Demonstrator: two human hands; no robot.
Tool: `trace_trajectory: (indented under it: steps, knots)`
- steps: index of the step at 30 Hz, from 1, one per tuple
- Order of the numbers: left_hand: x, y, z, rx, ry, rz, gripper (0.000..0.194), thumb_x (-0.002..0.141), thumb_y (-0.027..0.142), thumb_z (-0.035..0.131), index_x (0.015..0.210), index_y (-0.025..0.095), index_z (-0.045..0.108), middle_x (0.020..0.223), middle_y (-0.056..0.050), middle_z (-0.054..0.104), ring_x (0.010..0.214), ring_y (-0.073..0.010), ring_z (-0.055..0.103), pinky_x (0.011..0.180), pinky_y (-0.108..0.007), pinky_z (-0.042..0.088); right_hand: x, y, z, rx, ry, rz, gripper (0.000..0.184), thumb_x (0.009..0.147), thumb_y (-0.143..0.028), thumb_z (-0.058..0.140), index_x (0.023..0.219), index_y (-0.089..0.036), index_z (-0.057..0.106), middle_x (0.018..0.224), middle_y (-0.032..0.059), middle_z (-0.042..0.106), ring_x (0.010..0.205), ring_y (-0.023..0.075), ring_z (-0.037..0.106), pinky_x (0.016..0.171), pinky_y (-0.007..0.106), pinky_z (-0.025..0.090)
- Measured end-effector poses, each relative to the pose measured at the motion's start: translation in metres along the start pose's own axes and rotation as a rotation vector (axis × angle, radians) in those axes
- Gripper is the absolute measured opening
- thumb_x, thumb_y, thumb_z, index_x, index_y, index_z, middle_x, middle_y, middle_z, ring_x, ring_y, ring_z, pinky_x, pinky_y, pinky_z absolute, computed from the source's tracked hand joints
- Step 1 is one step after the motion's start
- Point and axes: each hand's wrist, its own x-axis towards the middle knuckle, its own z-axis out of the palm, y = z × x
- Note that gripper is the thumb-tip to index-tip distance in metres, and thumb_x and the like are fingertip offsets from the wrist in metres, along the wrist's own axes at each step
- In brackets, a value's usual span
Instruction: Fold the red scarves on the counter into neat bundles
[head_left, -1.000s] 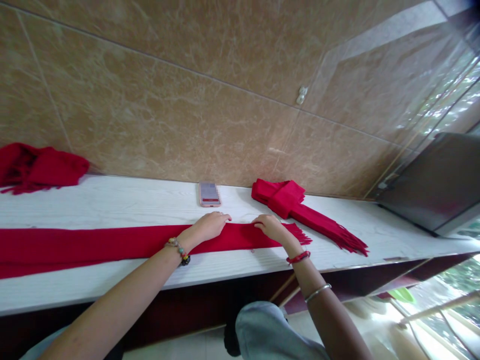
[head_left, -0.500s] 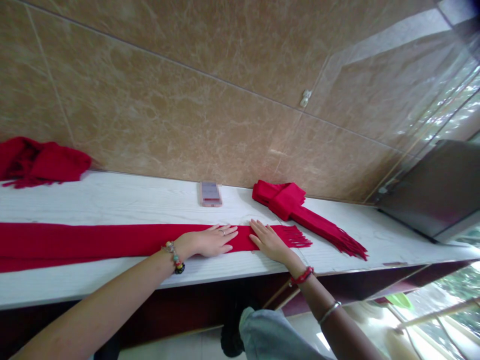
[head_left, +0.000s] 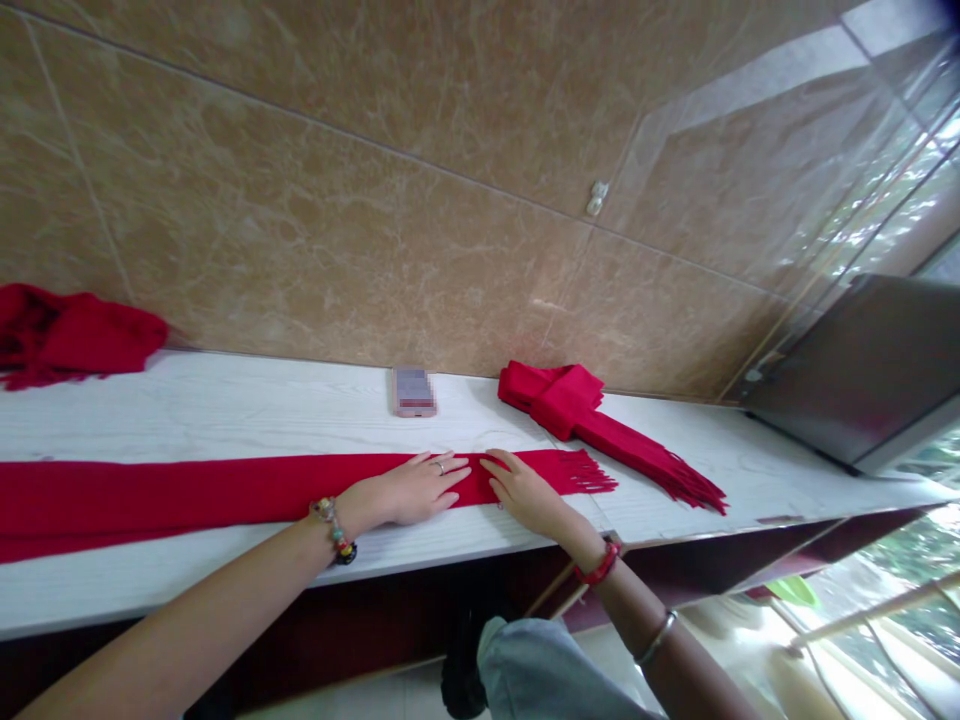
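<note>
Scarf (head_left: 187, 490) spans the desk (head_left: 277, 400), nine o'clock to three, under left hand (head_left: 416, 490) and right hand (head_left: 527, 497), fingers loosely spread, seemingly gripping nothing. It looks laid flat but not wrapped like the bundle (head_left: 562, 398) at the hands' two o'clock; a heap (head_left: 90, 330) sits crumpled at ten.

Indoor room, exact kind unclear, brown marbled wall tiles (head_left: 300, 220), white wood-grain counter (head_left: 285, 400), greenery (head_left: 930, 562) outside

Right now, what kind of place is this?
Probably an indoor room, though I can't tell if it's a home or a workplace: a long white counter stands against a shiny brown tiled wall, with a pale floor below.
</note>
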Motion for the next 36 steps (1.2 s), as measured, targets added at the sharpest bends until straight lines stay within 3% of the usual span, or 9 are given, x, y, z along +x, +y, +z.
trace_trajectory:
  steps: [4, 9, 14, 19, 22, 27, 30, 33, 36]
  knots:
    - [0.001, 0.005, 0.000, 0.082, 0.146, 0.005, 0.038, 0.091, 0.031, 0.034, 0.125, 0.018, 0.045, 0.127, -0.010, 0.046, 0.115, -0.0198, 0.043, 0.095, -0.030, 0.031, 0.001, 0.006, 0.001, 0.013, 0.050, 0.101, 0.036, 0.083, -0.009, 0.034, 0.111, -0.013, 0.056, 0.101, 0.0126, 0.053, 0.097, 0.0206, 0.051, 0.090, 0.036, 0.043]
    - [0.010, 0.007, 0.003, 0.174, 0.220, -0.013, 0.033, 0.091, 0.028, 0.035, 0.119, 0.018, 0.050, 0.114, -0.012, 0.052, 0.102, -0.0224, 0.050, 0.086, -0.034, 0.038, 0.008, 0.010, -0.003, -0.050, -0.035, 0.128, 0.037, 0.080, -0.006, 0.036, 0.111, -0.009, 0.054, 0.104, 0.0136, 0.054, 0.098, 0.0212, 0.048, 0.089, 0.034, 0.040]
    - [0.016, 0.002, 0.008, 0.196, 0.183, 0.060, 0.035, 0.089, 0.013, 0.033, 0.120, 0.015, 0.049, 0.121, -0.012, 0.051, 0.113, -0.0205, 0.045, 0.092, -0.031, 0.034, 0.017, -0.003, -0.006, -0.130, -0.166, 0.137, 0.041, 0.079, -0.002, 0.035, 0.114, -0.016, 0.052, 0.113, 0.0095, 0.053, 0.101, 0.0199, 0.047, 0.087, 0.033, 0.040]
    - [0.015, -0.001, 0.006, 0.119, 0.098, 0.203, 0.044, 0.087, 0.005, 0.029, 0.128, 0.016, 0.041, 0.133, -0.007, 0.044, 0.123, -0.0132, 0.036, 0.099, -0.024, 0.026, 0.013, -0.008, -0.011, -0.214, -0.185, 0.199, 0.042, 0.080, -0.005, 0.033, 0.119, -0.013, 0.047, 0.121, 0.0128, 0.049, 0.106, 0.0223, 0.047, 0.081, 0.035, 0.043]
    - [0.016, 0.001, 0.004, 0.115, 0.126, 0.138, 0.040, 0.089, 0.011, 0.031, 0.126, 0.018, 0.045, 0.132, -0.007, 0.046, 0.121, -0.0155, 0.040, 0.098, -0.027, 0.029, 0.011, -0.008, -0.010, -0.221, -0.195, 0.189, 0.045, 0.080, -0.006, 0.033, 0.123, -0.014, 0.043, 0.126, 0.0130, 0.046, 0.110, 0.0230, 0.046, 0.083, 0.036, 0.043]
    - [0.014, 0.008, 0.003, 0.162, 0.181, -0.113, 0.036, 0.088, 0.024, 0.038, 0.122, 0.018, 0.050, 0.124, -0.011, 0.050, 0.108, -0.0231, 0.050, 0.090, -0.036, 0.037, 0.008, -0.001, -0.003, -0.172, -0.153, 0.183, 0.047, 0.081, -0.007, 0.030, 0.127, -0.010, 0.041, 0.132, 0.0128, 0.043, 0.118, 0.0205, 0.042, 0.093, 0.036, 0.038]
    - [0.008, 0.009, 0.004, 0.166, 0.154, -0.181, 0.040, 0.090, 0.028, 0.035, 0.126, 0.014, 0.045, 0.130, -0.015, 0.044, 0.116, -0.0260, 0.044, 0.094, -0.039, 0.033, -0.005, 0.015, 0.000, -0.166, -0.120, 0.265, 0.044, 0.088, -0.019, 0.030, 0.130, -0.009, 0.037, 0.136, 0.0148, 0.039, 0.125, 0.0216, 0.034, 0.100, 0.042, 0.031]
    - [0.002, 0.005, 0.005, 0.073, 0.046, -0.165, 0.047, 0.092, 0.033, 0.029, 0.134, 0.014, 0.033, 0.141, -0.014, 0.031, 0.128, -0.0244, 0.028, 0.101, -0.038, 0.025, -0.023, 0.042, -0.001, -0.225, -0.142, 0.347, 0.045, 0.091, -0.032, 0.032, 0.131, -0.011, 0.037, 0.138, 0.0176, 0.035, 0.129, 0.0273, 0.027, 0.098, 0.052, 0.030]
    - [-0.001, 0.001, 0.002, -0.020, -0.040, -0.134, 0.051, 0.092, 0.036, 0.027, 0.138, 0.014, 0.024, 0.145, -0.010, 0.021, 0.133, -0.0206, 0.015, 0.106, -0.036, 0.016, -0.036, 0.064, -0.004, -0.307, -0.179, 0.254, 0.041, 0.091, -0.032, 0.032, 0.125, -0.013, 0.045, 0.136, 0.0213, 0.036, 0.128, 0.0329, 0.027, 0.093, 0.059, 0.031]
